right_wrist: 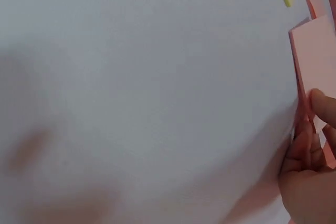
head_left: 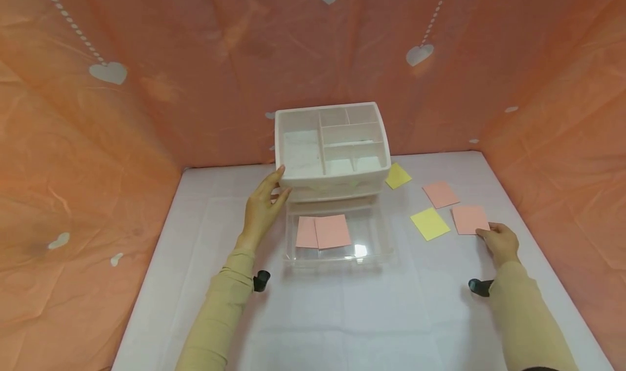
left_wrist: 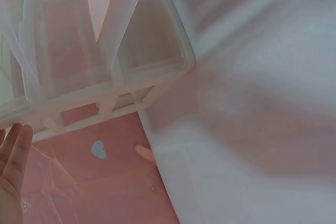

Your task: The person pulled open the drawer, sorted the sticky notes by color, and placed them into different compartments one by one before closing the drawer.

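Note:
A white plastic drawer organizer (head_left: 332, 182) with a divided top tray stands at the back of the table. Its clear lower drawer (head_left: 371, 230) is pulled out, with two pink sticky note pads (head_left: 333, 232) lying inside. My left hand (head_left: 259, 213) touches the organizer's front left corner; the fingers (left_wrist: 20, 148) look fairly straight in the left wrist view. To the right, my right hand (head_left: 502, 241) pinches the edge of a pink sticky note pad (head_left: 469, 220), thumb on top and fingers beneath, as the right wrist view also shows.
Left of the held pad lie another pink pad (head_left: 440, 194) and a yellow pad (head_left: 430, 224). A second yellow pad (head_left: 398, 176) is beside the organizer's right side. Orange cloth (head_left: 220, 77) with heart shapes walls the white table (head_left: 332, 316) at the back and sides.

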Available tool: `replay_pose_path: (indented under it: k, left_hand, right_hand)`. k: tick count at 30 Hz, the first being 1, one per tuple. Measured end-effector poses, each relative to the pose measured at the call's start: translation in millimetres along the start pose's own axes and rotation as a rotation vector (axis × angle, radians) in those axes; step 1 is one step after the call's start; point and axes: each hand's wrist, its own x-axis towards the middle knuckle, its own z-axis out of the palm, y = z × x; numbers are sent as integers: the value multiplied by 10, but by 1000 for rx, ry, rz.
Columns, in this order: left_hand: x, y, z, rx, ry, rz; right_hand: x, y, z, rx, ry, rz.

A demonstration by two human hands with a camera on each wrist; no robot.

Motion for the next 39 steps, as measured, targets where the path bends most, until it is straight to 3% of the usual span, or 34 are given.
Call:
replay_pose_path:
  k: [9, 18, 23, 31, 39]
  left_hand:
    - [-3, -4, 4, 10, 3, -6]
    - [2, 0, 2, 22, 8, 2]
    - [-7, -6, 6, 18, 9, 8]
    - [-17, 7, -6, 30, 3, -7]
    - [-13, -13, 10, 27, 15, 10]
  right_hand:
    - [-59, 18, -95, 115, -89, -30]
    - [-119, -47, -114, 397, -198, -95]
    - [-94, -68, -84, 480, -188, -121]
    - [440, 213, -3, 627, -179, -240]
    - [553, 176, 72, 735, -168, -324]
